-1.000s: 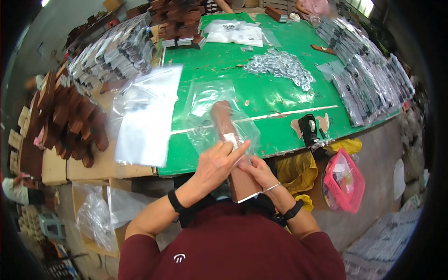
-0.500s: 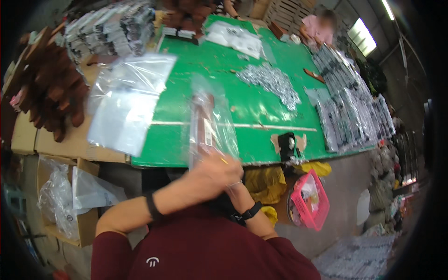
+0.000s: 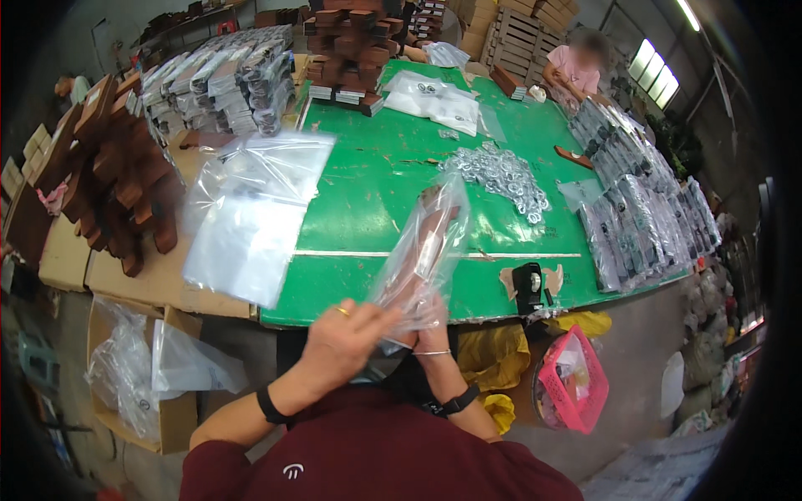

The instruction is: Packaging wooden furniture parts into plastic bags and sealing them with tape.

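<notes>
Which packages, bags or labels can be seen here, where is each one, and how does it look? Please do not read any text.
Clear bag: in both hands, long, brown piece inside.
Flat bags: left table edge, clear stack.
Packed bags: right side of table, grey rows.
Packed bags pile: far left, grey.
Cardboard box: floor left, brown, clear plastic inside.
Pink basket: floor right.

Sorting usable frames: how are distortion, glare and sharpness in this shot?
Head view: fisheye bends the green table edges and leaves dark corners; glare streaks the clear bag held by both hands; a skylight at upper right burns white; the far person's face is blurred.
</notes>
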Tool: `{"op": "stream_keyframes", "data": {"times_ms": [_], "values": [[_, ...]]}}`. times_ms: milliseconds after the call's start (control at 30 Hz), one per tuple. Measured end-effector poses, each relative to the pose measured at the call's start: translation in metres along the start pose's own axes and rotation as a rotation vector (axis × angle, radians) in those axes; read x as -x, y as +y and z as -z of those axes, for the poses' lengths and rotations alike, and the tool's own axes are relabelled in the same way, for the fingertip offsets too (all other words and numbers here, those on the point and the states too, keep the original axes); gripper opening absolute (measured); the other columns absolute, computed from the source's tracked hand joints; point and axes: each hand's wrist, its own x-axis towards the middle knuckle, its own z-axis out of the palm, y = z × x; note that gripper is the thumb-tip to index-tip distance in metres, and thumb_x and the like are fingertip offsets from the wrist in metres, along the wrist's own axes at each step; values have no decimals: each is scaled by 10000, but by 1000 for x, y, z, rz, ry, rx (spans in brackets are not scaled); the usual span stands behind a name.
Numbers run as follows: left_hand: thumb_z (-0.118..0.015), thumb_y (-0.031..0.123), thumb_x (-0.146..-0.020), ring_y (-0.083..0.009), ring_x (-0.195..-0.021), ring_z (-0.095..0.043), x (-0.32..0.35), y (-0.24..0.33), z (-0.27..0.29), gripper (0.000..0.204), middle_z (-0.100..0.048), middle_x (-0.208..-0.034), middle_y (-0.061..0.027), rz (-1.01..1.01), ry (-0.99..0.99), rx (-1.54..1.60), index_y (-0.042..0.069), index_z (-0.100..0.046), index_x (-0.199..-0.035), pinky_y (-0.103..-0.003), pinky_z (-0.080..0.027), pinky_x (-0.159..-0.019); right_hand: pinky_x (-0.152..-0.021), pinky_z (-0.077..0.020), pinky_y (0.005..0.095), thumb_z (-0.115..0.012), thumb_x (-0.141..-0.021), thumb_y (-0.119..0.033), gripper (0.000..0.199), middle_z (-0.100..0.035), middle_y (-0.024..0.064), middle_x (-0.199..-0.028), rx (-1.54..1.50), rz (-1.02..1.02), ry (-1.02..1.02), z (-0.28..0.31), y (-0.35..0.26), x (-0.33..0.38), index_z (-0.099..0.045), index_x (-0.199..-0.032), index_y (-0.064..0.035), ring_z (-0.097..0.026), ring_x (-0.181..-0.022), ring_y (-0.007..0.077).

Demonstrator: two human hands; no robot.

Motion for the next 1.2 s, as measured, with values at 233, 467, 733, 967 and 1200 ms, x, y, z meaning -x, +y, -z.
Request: {"op": "stream_keyframes", "data": {"times_ms": [233, 467, 733, 967, 1200], "values": [[-748, 372, -849, -350, -1282, -510, -18, -40, 10, 910, -440, -1485, -226, 248, 49, 649, 95, -263, -1568, -424, -388, -1088, -810, -512, 303, -665, -935, -187, 324, -671, 61, -1063, 391, 228, -216, 23, 1, -8, -604, -1197, -7, -614, -932, 139], [-762, 287, -855, -270, -1273, -513, -101, -86, -47, 895, -460, -1454, -180, 691, 157, 1330, 39, -252, -1548, -389, -437, -1044, -907, -485, 320, -707, -905, -183, 466, -659, 83, -1151, 473, 226, -308, 11, 9, 23, -572, -1298, 26, -608, -1031, 168], [-709, 364, -902, -242, -1371, -414, -21, -33, -65, 866, -455, -1468, -155, 625, -302, 1347, 38, -242, -1555, -380, -320, -1138, -730, -519, 282, -669, -944, -152, 299, -640, 56, -1022, 407, 257, -204, 30, 1, 5, -579, -1179, 10, -602, -887, 131], [-744, 359, -890, -262, -1345, -446, -63, -98, -44, 1000, -441, -1484, -163, 730, 47, 1501, 42, -98, -1584, -405, -331, -1132, -811, -521, 318, -737, -891, -217, 448, -656, 115, -1077, 586, 246, -336, 20, -3, 16, -570, -1225, 30, -623, -956, 173], [-834, 192, -798, -207, -1086, -626, -80, -74, -47, 800, -609, -1242, -111, 726, 198, 1638, 39, -377, -1436, -359, -518, -940, -837, -521, 340, -742, -893, -229, 502, -652, 111, -1122, 940, 383, -348, 12, -6, 23, -561, -1270, 50, -622, -998, 198]]}}
